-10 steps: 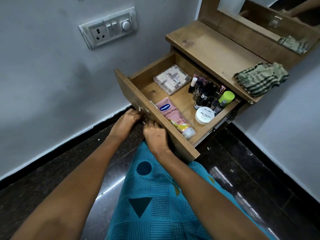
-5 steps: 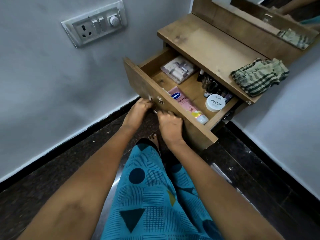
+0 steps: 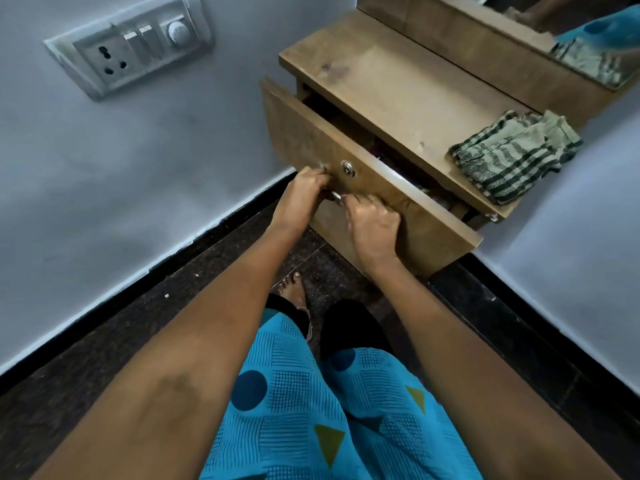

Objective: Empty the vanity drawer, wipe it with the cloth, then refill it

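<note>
Head view: drawer (image 3: 311,133) of the vanity is open only a slit, its front angled out from under the desk (image 3: 398,88). The gap is dark, and we can't make out any contents. Left hand (image 3: 304,192) and right hand (image 3: 374,223) are side by side on the metal handle (image 3: 335,196), fingers of both curled around it, just below the round lock (image 3: 348,168). The checked cloth (image 3: 512,154) lies bunched on the desk near its front edge, well apart from both hands and untouched.

We can't tell from this alone whether the drawer is going out or in.

Risks, as we judge them:
- Both hands share one short handle, so an uneven tug could rack the drawer on its runners and jam it.
- A hard yank or shove could topple whatever stands inside.
- The bare foot (image 3: 292,289) is on the dark floor (image 3: 104,358) right below, so a drawer pulled fully off its runners would drop there.

Wall switchboard (image 3: 128,46) up left, mirror (image 3: 588,46) behind the desk.
</note>
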Available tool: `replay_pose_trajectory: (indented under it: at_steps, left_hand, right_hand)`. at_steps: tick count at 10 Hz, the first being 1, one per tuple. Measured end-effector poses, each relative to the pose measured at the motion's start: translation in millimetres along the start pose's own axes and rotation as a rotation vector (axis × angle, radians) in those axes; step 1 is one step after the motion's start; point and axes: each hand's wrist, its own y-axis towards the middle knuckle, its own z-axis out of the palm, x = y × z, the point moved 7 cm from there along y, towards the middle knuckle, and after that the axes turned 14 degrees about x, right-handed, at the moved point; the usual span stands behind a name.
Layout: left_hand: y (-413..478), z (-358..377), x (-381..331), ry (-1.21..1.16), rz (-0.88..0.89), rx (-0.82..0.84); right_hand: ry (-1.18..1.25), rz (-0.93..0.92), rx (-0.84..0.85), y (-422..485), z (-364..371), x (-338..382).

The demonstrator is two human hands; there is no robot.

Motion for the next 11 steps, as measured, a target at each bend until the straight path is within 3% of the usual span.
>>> replay_pose_trajectory:
  at_steps: [5,8,9,11]
  left_hand:
    - [62.7,13.5,-5.0,0.072,0.046,0.024]
    - [52.4,16.6,-10.4,-0.047,0.048,-0.044]
    - [41.6,33.1,-9.3,-0.002,-0.033,0.026]
    - [2.7,45.3,-22.4,0.331,-0.115,0.078]
  right_hand:
    - [0.009,0.017,0.062,27.1,19.6,-38.6]
    - [0.038,0.044,0.197,22.5,33.1,-39.9]
    - [0.056,-0.026,0.358,17.0,51.3,-35.7]
    - [0.071,-0.034,0.443,1.7,51.2,-34.3]
